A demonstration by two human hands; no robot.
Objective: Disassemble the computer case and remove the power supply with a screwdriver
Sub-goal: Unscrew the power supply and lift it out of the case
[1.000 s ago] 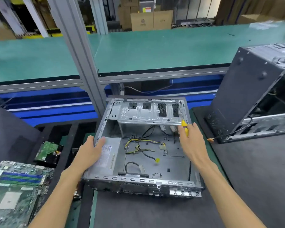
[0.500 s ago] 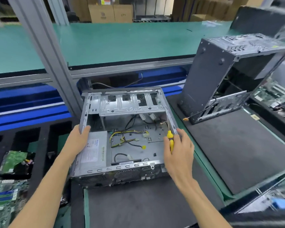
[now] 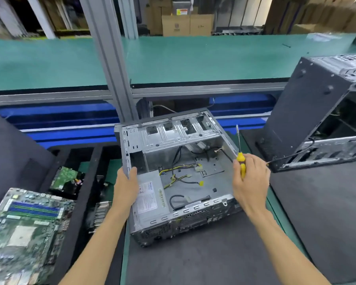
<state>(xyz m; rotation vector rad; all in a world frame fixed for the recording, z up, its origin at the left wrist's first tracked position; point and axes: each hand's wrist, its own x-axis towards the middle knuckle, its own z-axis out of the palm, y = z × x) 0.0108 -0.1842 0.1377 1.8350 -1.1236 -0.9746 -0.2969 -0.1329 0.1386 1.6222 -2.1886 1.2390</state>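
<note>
Nearest the wearer, the two bare forearms reach forward over the dark grey foam work mat (image 3: 193,262). The left hand (image 3: 126,187) is clasped over the left wall of the open silver sheet-metal computer case (image 3: 173,167), thumb inside against the power supply. The right hand (image 3: 250,182) is closed around the yellow-handled screwdriver (image 3: 241,161), shaft pointing up and away, clear of any screw; its fingers rest at the case's right wall.

Change noted: against the picture half a second earlier, the case has been swung counter-clockwise on the mat, so its perforated rear panel now faces the wearer's right side, and the view has shifted leftward. Judgement: this is repositioning, not unfastening; the likely purpose is to present the rear-panel fixings of the power supply to the tool. No screw work is under way.

Condition of the task's item: the grey rectangular metal power supply (image 3: 152,199), bearing a white printed label, is seated in the near-left corner of the case, touching the rear panel. Its yellow-and-black wire bundle (image 3: 181,171) lies loose across the bare case floor, the connectors apparently unplugged. The side cover is off and no motherboard is fitted.

Left of the mat, a green motherboard with blue memory slots (image 3: 27,227) lies in a black foam tray. Further right, a second black tower case (image 3: 314,112) stands tilted and open. Beyond runs the green-topped bench (image 3: 193,58).
</note>
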